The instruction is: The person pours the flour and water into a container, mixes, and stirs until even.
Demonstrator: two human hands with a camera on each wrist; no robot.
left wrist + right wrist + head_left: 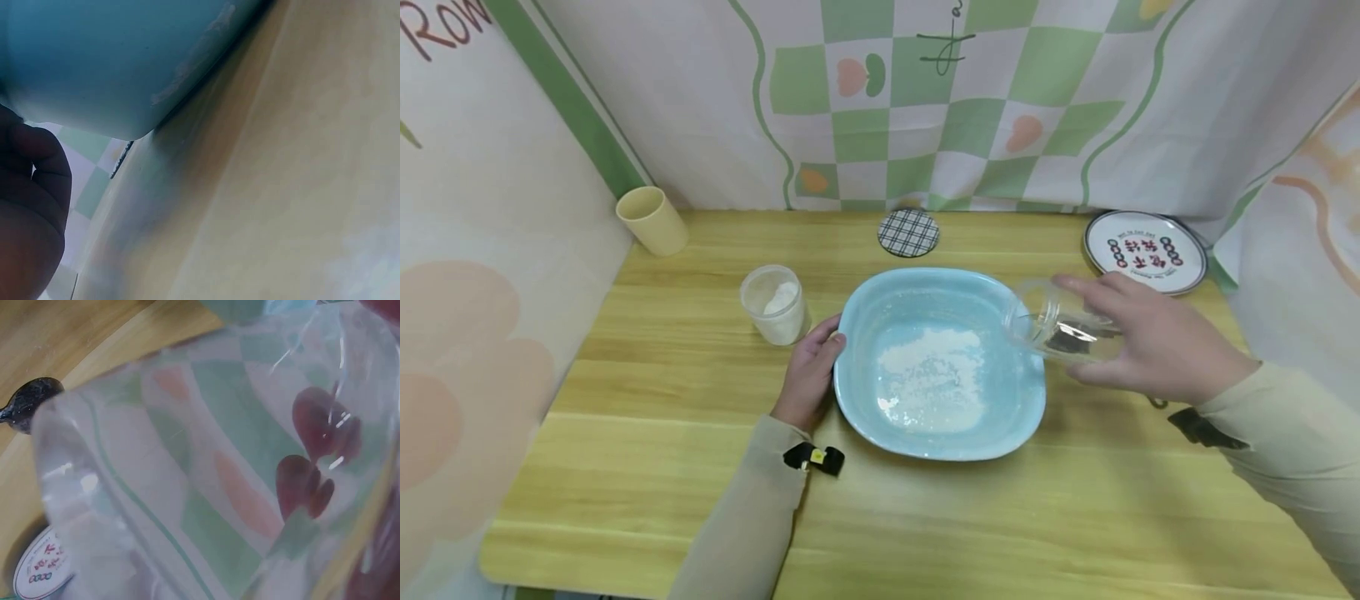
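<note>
A light-blue basin [1033,392] sits on the table, white powder [932,375] spread across its bottom. My left hand [807,371] grips its left rim, thumb on the edge; the left wrist view shows that hand [31,187] beside the basin's outer wall [112,69]. In my right hand [1157,342] is a clear jar [1037,321], tipped on its side with its mouth over the basin's right rim. The see-through wall of the jar [206,469] fills most of the right wrist view. Close by the left hand stands a clear tub [775,312] holding white powder.
A yellow cup [653,221] stands at the back left, and a checked coaster [908,232] lies behind the basin. At the back right is a white plate [1146,250] with red characters. A black spoon [34,403] lies on the table near the right hand.
</note>
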